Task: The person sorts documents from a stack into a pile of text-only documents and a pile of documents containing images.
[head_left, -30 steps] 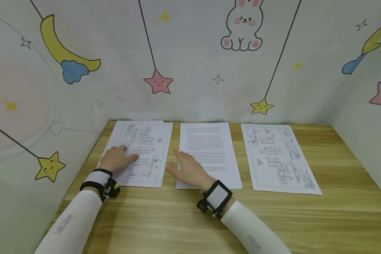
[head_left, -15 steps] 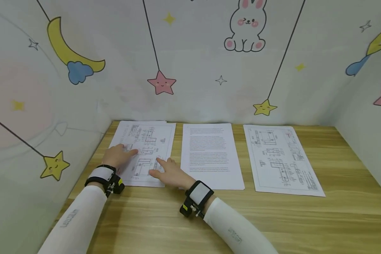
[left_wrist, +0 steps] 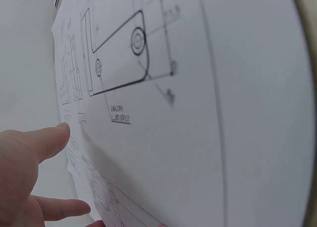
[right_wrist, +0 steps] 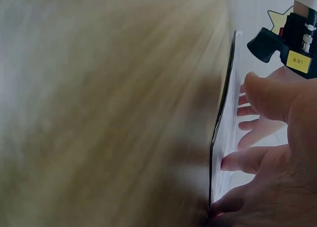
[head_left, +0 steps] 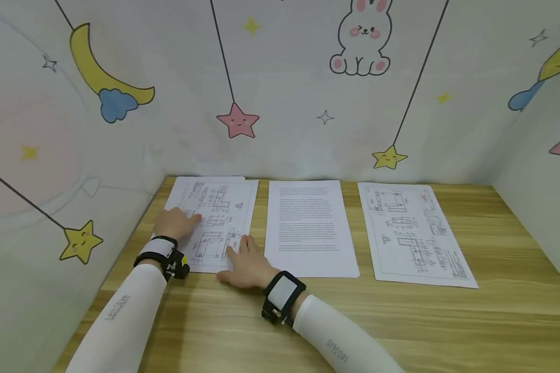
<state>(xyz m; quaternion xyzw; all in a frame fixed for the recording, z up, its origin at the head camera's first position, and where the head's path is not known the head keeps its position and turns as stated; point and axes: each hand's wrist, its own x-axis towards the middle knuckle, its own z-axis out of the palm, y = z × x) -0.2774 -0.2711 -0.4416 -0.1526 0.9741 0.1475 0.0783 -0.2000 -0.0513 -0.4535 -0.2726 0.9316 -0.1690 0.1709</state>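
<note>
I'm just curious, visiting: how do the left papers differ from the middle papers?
The left papers show technical drawings; the middle papers show lines of text. The left hand and right hand are at the left papers; neither grips the middle papers. Shared: white, printed paper.

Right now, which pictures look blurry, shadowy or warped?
Head view: evenly lit, with a soft shadow on the wooden tabletop beside the left sleeve. Left wrist view: the drawing sheet looks steeply slanted, its small lettering smudged. Right wrist view: the tabletop is heavily blurred, darkening near the paper stack.
</note>
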